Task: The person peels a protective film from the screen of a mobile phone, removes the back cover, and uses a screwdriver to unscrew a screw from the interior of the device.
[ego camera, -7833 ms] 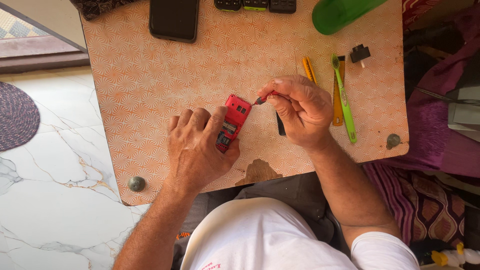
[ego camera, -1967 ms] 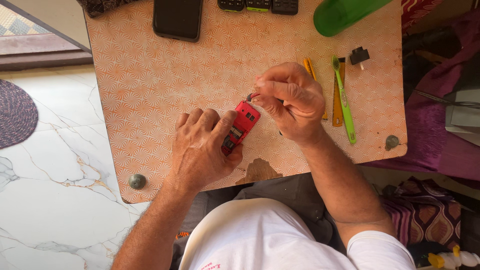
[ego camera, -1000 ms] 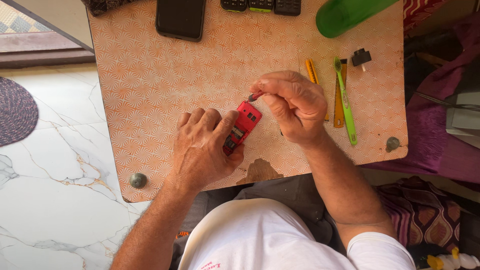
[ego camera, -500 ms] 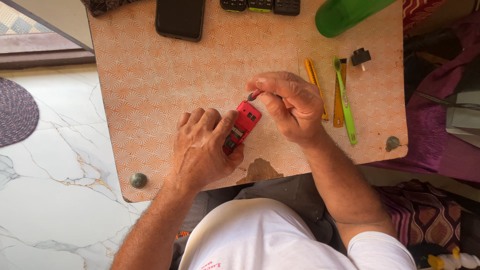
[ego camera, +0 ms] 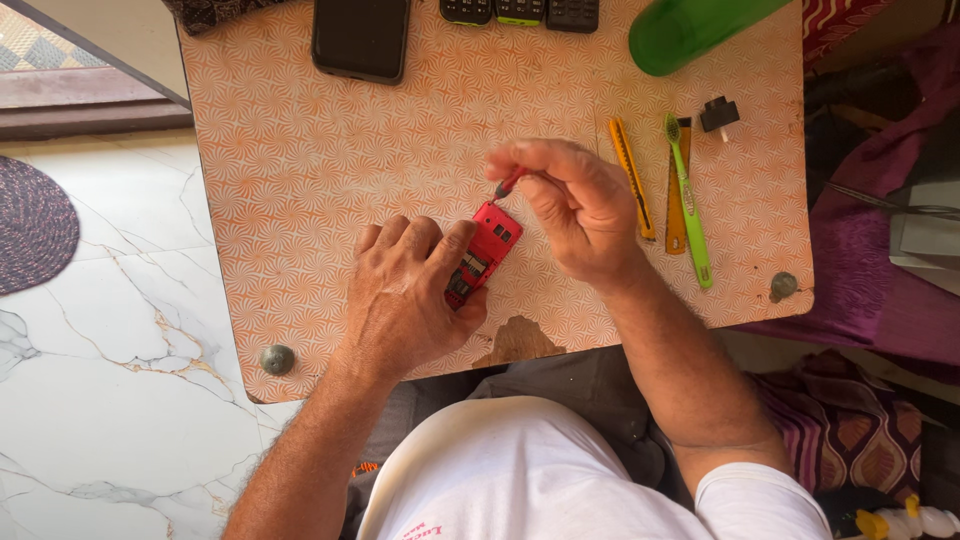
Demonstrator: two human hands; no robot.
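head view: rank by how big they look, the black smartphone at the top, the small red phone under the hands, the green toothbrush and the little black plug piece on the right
1. Black smartphone, though cut off at the top edge.
2. Green toothbrush: longest, but thin, so its place against the smartphone is unsure.
3. Small red phone, partly hidden by the left hand.
4. Little black plug piece.

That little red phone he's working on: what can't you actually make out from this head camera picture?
- Red phone: its lower end is hidden under the left hand.
- Tool: only a red bit shows; the rest is hidden by the right hand, and its tip is too small to tell.
- Black phone, three keypad phones and green bottle: cut off by the top edge.
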